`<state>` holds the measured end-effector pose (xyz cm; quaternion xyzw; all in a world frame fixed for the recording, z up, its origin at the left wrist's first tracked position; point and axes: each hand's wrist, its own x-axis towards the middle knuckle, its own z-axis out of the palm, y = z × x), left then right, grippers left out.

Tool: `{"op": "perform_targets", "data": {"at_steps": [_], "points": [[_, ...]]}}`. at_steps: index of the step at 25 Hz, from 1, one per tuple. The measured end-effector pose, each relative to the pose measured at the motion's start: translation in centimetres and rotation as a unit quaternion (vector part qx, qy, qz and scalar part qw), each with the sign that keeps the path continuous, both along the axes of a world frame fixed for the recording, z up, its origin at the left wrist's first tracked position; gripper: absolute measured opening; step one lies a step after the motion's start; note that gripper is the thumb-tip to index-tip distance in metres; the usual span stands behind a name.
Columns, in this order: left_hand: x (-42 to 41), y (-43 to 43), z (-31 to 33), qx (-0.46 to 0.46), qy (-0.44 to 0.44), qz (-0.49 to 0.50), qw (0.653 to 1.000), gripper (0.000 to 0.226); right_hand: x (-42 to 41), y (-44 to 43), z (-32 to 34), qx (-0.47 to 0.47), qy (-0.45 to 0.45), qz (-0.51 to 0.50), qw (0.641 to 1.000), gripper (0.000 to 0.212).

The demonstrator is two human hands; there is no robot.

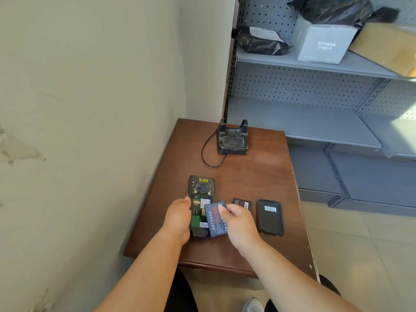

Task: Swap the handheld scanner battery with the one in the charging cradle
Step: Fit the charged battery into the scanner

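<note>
Two hands in frame: left hand, right hand. Two batteries: one centre frame, second just right. One scanner. One back cover. One cradle, upper centre. One table.

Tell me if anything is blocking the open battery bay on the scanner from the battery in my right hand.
Nothing visible blocks it. The right hand holds the battery tilted at the bay's right edge; the scanner bay lies open. The left hand steadies the scanner's left side, clear of the bay.
</note>
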<state>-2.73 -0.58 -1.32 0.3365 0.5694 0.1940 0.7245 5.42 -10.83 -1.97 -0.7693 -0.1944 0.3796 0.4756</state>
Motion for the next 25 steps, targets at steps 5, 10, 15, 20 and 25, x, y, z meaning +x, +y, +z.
{"op": "perform_targets", "data": {"at_steps": [5, 10, 15, 20, 25], "points": [[-0.1, 0.0, 0.5, 0.014, -0.048, 0.002, 0.999, 0.017, 0.4, 0.3, 0.9, 0.033, -0.018, -0.018, 0.999, 0.024], [-0.1, 0.1, 1.0, 0.029, -0.092, -0.016, 0.995, 0.037, 0.9, 0.3, 2.3, 0.071, -0.029, -0.028, 0.997, 0.024], [-0.3, 0.4, 1.0, 0.015, -0.135, -0.014, 0.991, 0.049, 1.0, 0.2, 3.3, 0.110, -0.027, -0.032, 0.993, 0.020], [0.0, 0.4, 1.9, 0.050, -0.154, -0.013, 0.987, 0.042, 1.1, 0.1, 4.8, 0.143, 0.045, -0.052, 0.987, 0.011], [-0.1, 0.4, 2.4, 0.080, -0.152, -0.035, 0.985, 0.041, 0.7, -0.2, 5.7, 0.147, 0.049, -0.021, 0.988, 0.021]]}}
